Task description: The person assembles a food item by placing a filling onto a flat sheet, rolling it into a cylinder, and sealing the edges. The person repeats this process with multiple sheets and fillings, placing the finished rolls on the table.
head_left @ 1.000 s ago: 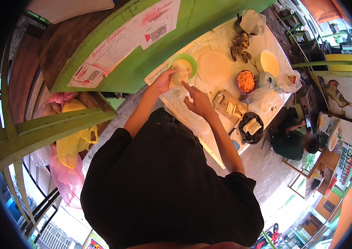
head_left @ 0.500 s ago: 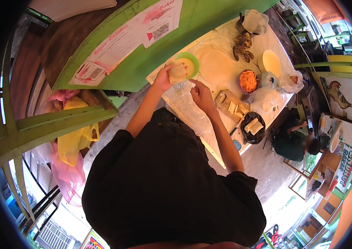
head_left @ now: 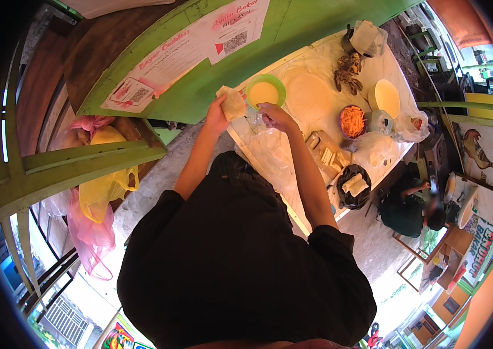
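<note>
My left hand (head_left: 216, 119) grips a folded, pale wrapper roll (head_left: 234, 104), held up beside the table's left edge. Close to it stands a green bowl (head_left: 283, 87) with a creamy yellow liquid (head_left: 264, 93) inside. My right hand (head_left: 280, 119) is at the bowl's near rim, its fingers curled with the fingertips at the liquid's edge. Whether anything is pinched in them is hidden. Behind the bowl lies a round stack of thin pale wrapper sheets (head_left: 310, 96). Clear plastic (head_left: 253, 125) lies on the table below my hands.
On the table (head_left: 293, 195) are shredded carrots (head_left: 352, 121) in a bowl, a yellow oval dish (head_left: 386, 99), dark-patterned gloves (head_left: 348, 74), pale strips (head_left: 329, 157) and a black bag (head_left: 346, 199) holding rolls (head_left: 354, 185). A green panel (head_left: 188, 87) borders the far left. Another person (head_left: 403, 209) crouches at right.
My right hand has moved up to the green bowl's rim. My left hand has drawn the wrapper roll slightly left, away from the bowl, uncovering more of it.
</note>
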`<state>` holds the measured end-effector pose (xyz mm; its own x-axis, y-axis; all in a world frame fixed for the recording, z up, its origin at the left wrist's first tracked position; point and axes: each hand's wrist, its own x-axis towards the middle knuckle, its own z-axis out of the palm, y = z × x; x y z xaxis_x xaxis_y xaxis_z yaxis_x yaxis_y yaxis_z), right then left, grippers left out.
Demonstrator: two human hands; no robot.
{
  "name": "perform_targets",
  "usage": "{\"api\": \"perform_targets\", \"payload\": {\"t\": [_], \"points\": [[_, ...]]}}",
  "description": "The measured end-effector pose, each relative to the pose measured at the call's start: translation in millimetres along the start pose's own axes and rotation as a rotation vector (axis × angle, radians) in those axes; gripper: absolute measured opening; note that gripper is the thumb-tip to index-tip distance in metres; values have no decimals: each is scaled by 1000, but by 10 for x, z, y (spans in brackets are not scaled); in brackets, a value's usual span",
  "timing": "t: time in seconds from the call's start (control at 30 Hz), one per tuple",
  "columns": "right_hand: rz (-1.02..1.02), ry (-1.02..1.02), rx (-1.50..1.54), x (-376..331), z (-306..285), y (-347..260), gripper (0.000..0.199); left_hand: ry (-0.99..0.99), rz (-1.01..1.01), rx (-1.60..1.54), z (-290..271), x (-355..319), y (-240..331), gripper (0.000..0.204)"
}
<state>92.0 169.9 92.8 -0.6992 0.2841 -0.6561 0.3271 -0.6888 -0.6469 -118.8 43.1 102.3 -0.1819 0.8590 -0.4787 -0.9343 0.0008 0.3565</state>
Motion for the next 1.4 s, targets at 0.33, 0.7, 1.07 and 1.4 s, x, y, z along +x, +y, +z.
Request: {"api": "perform_targets", "payload": {"t": [0.33,0.7,1.07,1.4], "points": [[-502,135,-290,-956,563,-65,58,-111,-14,63,348,170,-161,44],[-731,724,-1242,-1090,920,188,71,-138,-53,42,740,249,-269,48],[-726,736,-444,-1185,811,135,57,-228,-68,110,752,146,-330,51],[-870,358,802,-827,882,154,66,-218,-124,117,893,28,-550,45]]}}
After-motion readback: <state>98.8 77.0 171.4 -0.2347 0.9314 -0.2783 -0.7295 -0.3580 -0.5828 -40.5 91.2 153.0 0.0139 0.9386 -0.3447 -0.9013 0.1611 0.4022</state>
